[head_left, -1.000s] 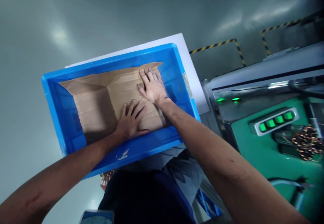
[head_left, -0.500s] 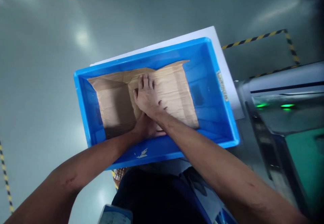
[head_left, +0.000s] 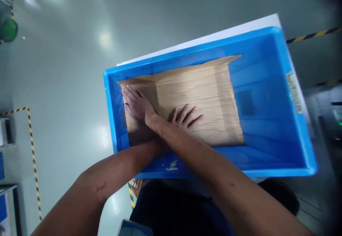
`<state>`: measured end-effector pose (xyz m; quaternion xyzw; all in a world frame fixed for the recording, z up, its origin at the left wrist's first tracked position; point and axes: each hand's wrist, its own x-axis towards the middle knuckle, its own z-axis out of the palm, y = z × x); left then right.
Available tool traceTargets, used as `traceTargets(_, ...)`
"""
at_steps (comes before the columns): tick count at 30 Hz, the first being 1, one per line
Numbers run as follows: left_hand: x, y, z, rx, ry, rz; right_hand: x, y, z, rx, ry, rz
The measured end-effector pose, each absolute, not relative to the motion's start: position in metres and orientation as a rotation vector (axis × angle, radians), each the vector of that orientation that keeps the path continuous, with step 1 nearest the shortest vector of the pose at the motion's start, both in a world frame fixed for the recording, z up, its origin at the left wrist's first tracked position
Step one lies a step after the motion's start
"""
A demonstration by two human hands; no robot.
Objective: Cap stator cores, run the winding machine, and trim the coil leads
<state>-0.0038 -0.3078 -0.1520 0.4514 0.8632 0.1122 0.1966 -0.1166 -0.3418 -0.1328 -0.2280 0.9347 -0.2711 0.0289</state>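
Observation:
Brown paper (head_left: 208, 86), creased, lines the bottom of a blue plastic crate (head_left: 269, 100) and folds up along the crate's far wall. My forearms cross, the right one over the left. At the left end of the paper lies my right hand (head_left: 137, 106), palm down with fingers stretched towards the crate's left wall. My left hand (head_left: 185, 118) rests flat on the paper near the middle with fingers spread; its wrist is hidden under my right forearm. Neither hand grips anything.
The crate stands on a white surface (head_left: 208, 38) that shows along its far edge. Yellow-black tape (head_left: 33, 157) marks the floor. A label (head_left: 294, 93) is on the crate's right rim. A green round object (head_left: 9, 30) is at far left.
My right hand has moved left from the paper's middle to its left end. My left hand's fingers now show spread on the paper. The paper's raised middle fold lies flatter. The view has shifted.

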Motion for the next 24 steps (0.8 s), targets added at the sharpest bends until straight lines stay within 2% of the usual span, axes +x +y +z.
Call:
traceTargets(11,-0.014,-0.309,-0.125,1.279,2.354,0.294,-0.136,-0.308,-0.144,-1.107,2.689,-0.879)
traceTargets(24,0.0,-0.295,-0.096,1.153,2.228,0.324,-0.074,-0.266,-0.135,-1.617,2.174,-0.788)
